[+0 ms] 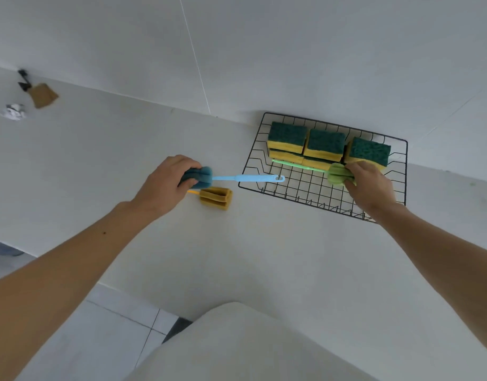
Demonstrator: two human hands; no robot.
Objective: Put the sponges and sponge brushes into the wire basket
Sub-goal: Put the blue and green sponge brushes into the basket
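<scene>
- The wire basket (253,171) sits on the white counter (264,257), pushed up against the wall (264,50).
- Along the basket's far side are green-topped yellow sponges (325,145), stacked in a row, touching one another.
- The right hand (370,185) is inside the basket, fingers closed around the foam head of a green brush (337,174); its green handle lies across the basket floor just in front of the sponges.
- The left hand (168,185) is over the counter to the left of the basket, fingers clenched on the foam head of a blue brush (201,177). Its pale blue handle points right, the tip reaching over the basket's near left edge.
- A yellow brush (216,198) lies on the counter just beside the left hand, outside the basket, its handle partly hidden under the hand.
- Far off at the counter's left end are a brown tag with a black clip (42,94) and a crumpled white wad (14,111).
</scene>
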